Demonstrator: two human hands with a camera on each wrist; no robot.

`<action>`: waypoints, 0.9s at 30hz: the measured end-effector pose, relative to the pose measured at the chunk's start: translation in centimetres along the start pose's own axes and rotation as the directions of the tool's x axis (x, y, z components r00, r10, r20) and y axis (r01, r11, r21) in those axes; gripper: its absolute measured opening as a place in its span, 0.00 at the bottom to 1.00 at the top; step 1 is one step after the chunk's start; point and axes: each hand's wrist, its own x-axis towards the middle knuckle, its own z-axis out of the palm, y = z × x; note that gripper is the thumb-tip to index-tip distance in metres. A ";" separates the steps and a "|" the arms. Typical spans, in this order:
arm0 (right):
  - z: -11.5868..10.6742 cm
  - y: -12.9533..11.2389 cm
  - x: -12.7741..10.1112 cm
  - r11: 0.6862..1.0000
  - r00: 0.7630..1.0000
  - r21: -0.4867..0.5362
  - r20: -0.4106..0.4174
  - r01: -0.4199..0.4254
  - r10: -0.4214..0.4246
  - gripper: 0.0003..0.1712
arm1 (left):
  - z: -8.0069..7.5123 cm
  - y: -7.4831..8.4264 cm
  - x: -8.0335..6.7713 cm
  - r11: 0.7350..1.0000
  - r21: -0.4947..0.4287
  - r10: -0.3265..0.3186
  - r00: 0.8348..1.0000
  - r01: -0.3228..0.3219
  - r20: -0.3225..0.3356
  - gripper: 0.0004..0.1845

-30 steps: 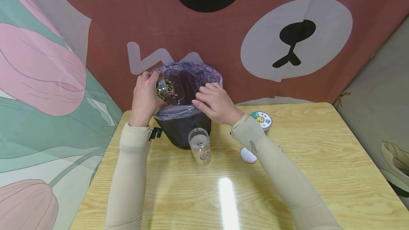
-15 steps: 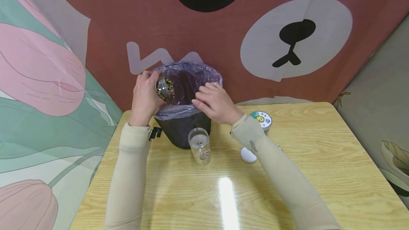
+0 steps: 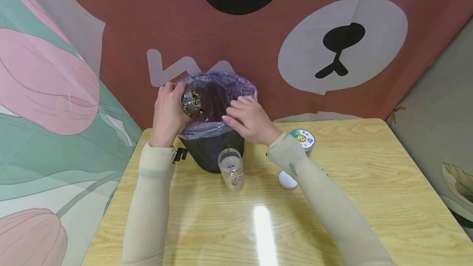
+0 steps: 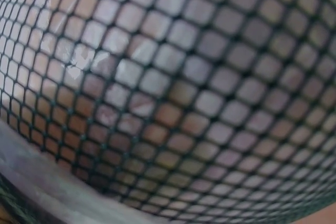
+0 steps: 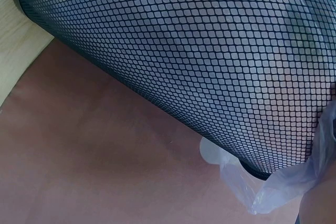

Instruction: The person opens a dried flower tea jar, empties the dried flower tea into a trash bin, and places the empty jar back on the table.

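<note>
Inside the mouth of a black mesh trash bin (image 3: 214, 151), my left hand (image 3: 168, 114) grips a clear jar (image 3: 187, 102) tipped on its side toward the right. Small green, yellow and reddish dried bits (image 3: 196, 99) lie at its mouth. My right hand (image 3: 248, 119) holds the bin's right rim, fingers curled over the translucent purple liner (image 3: 207, 129). Close up, the left wrist view shows only blurred mesh (image 4: 173, 87) with coloured bits behind it. The bin's mesh side (image 5: 199, 56) and a loose flap of liner (image 5: 278, 190) fill much of the right wrist view.
A second clear jar (image 3: 231, 169), uncapped, stands on the wooden table (image 3: 354, 200) against the bin's front. A white round lid (image 3: 287, 180) and a round tin with a colourful top (image 3: 303, 138) lie by my right forearm. A printed cloth wall (image 3: 251, 40) rises behind.
Both hands stay in place, the jar still tipped. Loose bits seen falling from its mouth a second ago are gone from there, and a red piece now shows at the lip.
</note>
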 end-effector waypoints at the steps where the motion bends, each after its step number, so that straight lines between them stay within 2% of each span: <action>1: 0.0 0.0 0.0 1.000 1.000 0.000 -0.003 0.001 -0.001 0.38 | 0.0 0.0 0.0 1.000 0.002 -0.001 1.000 0.001 0.000 0.49; 27: 0.0 0.0 0.0 1.000 1.000 0.002 -0.015 0.011 -0.011 0.37 | 0.2 -0.3 0.1 1.000 0.002 0.001 1.000 -0.001 0.000 0.50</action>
